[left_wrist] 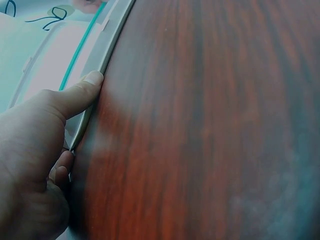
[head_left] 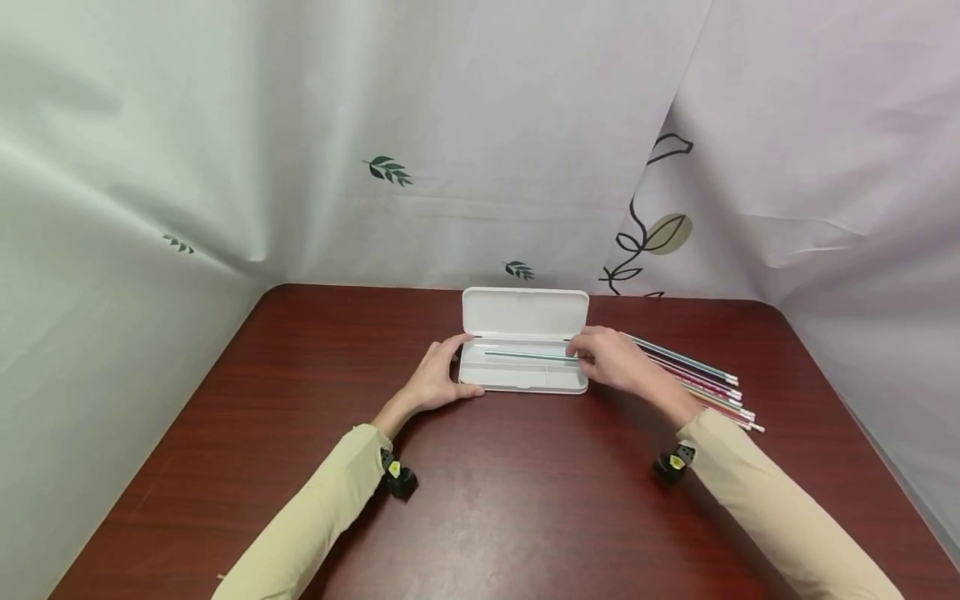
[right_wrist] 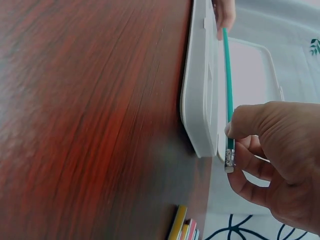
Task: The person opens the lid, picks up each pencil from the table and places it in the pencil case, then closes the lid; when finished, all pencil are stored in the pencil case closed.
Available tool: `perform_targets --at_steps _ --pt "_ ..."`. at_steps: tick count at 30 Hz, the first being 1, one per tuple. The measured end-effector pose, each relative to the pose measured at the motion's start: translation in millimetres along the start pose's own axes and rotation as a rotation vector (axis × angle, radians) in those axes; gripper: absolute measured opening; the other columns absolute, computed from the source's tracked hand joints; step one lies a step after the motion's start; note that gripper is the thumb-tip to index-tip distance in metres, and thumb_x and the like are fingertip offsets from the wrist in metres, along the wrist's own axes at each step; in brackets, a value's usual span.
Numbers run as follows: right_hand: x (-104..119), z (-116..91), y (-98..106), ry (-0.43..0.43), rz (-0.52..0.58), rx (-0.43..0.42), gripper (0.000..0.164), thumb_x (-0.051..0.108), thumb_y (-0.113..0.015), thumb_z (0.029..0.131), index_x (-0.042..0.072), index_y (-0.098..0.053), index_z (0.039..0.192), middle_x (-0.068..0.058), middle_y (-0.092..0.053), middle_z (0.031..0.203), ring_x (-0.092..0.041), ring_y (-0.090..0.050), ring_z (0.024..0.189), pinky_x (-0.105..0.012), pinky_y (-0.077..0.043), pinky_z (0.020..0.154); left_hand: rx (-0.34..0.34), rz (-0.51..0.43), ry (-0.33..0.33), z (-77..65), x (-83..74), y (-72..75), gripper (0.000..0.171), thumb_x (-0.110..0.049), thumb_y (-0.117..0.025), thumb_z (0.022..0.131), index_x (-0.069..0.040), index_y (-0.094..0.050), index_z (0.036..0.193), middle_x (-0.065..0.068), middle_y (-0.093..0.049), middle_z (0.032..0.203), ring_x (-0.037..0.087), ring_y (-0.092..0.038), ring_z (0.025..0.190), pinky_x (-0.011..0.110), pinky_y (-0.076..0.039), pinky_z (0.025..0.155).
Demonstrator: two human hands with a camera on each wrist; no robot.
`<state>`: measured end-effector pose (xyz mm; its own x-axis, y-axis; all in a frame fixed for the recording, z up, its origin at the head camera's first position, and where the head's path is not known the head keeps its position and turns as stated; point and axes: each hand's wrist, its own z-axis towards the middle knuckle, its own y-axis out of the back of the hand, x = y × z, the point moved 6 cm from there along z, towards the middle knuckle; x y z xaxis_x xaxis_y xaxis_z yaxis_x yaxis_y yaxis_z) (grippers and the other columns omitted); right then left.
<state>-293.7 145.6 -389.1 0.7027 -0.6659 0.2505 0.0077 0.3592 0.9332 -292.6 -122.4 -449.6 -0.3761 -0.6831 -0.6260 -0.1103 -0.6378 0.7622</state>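
Observation:
A white pencil case [head_left: 525, 312] stands with its lid raised near the back of the table, its tray split into compartments. My left hand [head_left: 435, 377] grips the case's left end, thumb on the front rim and fingers round toward the back corner. With thumb and fingers, my right hand [head_left: 613, 360] pinches a green pencil [right_wrist: 228, 80] near its eraser end, at the right end of the case. In the head view the pencil lies lengthwise over the back compartment, its tip pointing left. The right wrist view shows its silver ferrule and white eraser [right_wrist: 229, 169] beside the fingers.
Several pencils [head_left: 701, 375] in various colours lie fanned on the table right of the case, partly under the right forearm in the head view. The dark red wooden table [head_left: 495, 483] ends at a pale patterned curtain [head_left: 465, 167] behind the case.

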Motion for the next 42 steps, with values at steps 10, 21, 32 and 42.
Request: perform_targets --at_steps 10,21,32,42 --pt "3.4 19.9 -12.6 -0.043 0.010 0.072 0.018 -0.004 -0.068 0.079 0.009 -0.073 0.092 -0.002 -0.062 0.087 -0.021 -0.056 0.074 -0.039 -0.048 0.066 -0.009 -0.005 -0.012 0.5 -0.3 -0.7 0.093 -0.029 -0.092 0.070 -0.008 -0.045 0.147 0.010 -0.060 0.113 0.026 -0.047 0.104 0.041 -0.041 0.090" --pt "5.7 26.8 -18.8 -0.035 0.019 0.079 0.018 -0.004 -0.067 0.079 0.008 -0.073 0.092 -0.003 -0.062 0.087 -0.020 -0.055 0.072 -0.038 -0.048 0.065 -0.002 -0.003 -0.001 2.0 -0.3 -1.3 0.093 -0.029 -0.092 0.070 -0.009 -0.045 0.147 0.011 -0.060 0.114 0.025 -0.047 0.105 0.042 -0.041 0.091" --pt "7.7 27.6 -20.2 -0.007 0.051 0.049 0.018 -0.006 -0.064 0.081 0.005 -0.073 0.091 -0.004 -0.062 0.086 -0.020 -0.056 0.073 -0.036 -0.048 0.067 0.012 -0.003 0.010 0.3 -1.5 -0.1 0.093 -0.029 -0.091 0.071 -0.009 -0.043 0.149 0.012 -0.059 0.117 0.026 -0.047 0.107 0.042 -0.041 0.092" --pt "-17.7 -10.2 13.4 -0.057 0.090 -0.159 0.014 -0.006 -0.066 0.083 0.000 -0.072 0.094 -0.008 -0.063 0.088 -0.023 -0.056 0.074 -0.041 -0.048 0.068 0.009 -0.008 0.016 -0.1 -1.0 -0.2 0.094 -0.029 -0.091 0.071 -0.009 -0.043 0.149 0.011 -0.058 0.118 0.026 -0.047 0.107 0.042 -0.041 0.092"
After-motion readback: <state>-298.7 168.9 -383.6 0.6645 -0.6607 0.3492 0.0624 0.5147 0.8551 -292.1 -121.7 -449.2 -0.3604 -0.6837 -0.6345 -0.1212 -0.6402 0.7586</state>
